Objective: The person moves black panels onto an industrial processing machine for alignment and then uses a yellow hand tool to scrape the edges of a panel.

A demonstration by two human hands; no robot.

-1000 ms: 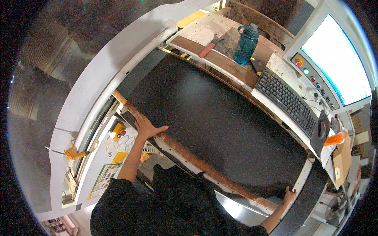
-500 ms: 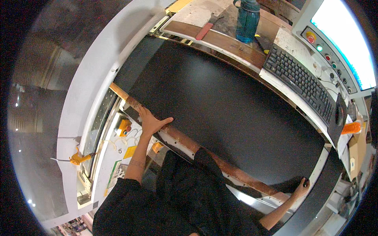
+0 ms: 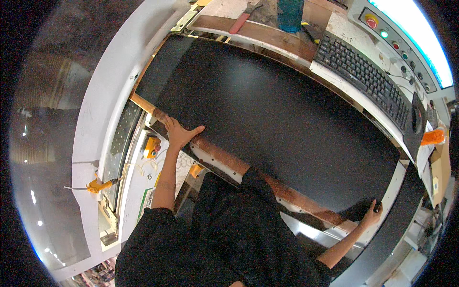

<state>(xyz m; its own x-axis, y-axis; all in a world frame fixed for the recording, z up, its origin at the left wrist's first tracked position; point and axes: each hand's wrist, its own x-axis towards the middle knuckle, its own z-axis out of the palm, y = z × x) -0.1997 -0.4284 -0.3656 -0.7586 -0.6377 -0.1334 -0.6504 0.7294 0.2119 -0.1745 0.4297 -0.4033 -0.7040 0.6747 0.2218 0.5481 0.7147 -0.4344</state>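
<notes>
White machine framing (image 3: 103, 95) curves around a large black panel (image 3: 272, 115), which lies flat and fills the middle of the head view. Along the panel's near edge runs a brown wooden strip (image 3: 229, 160), with a pale perforated rail just below it.

At the near-left edge of the panel, the left hand (image 3: 179, 135) rests with fingers spread, its palm pressed on the panel's border where it meets the wooden strip. At the near-right corner of the panel, the right hand (image 3: 372, 215) curls its fingers over the panel's edge, gripping that corner. Both forearms reach out from a dark-clothed body below the panel.

Beyond the panel's far edge lies a wooden surface (image 3: 267, 33) carrying a teal bottle (image 3: 290, 8) and a red-handled tool (image 3: 244, 18). To the far right of the panel sit a black keyboard (image 3: 366, 76) and a control board with coloured buttons (image 3: 387, 36). Left of the panel, below the left hand, a small orange part (image 3: 152, 146) is fixed to the machine frame.
</notes>
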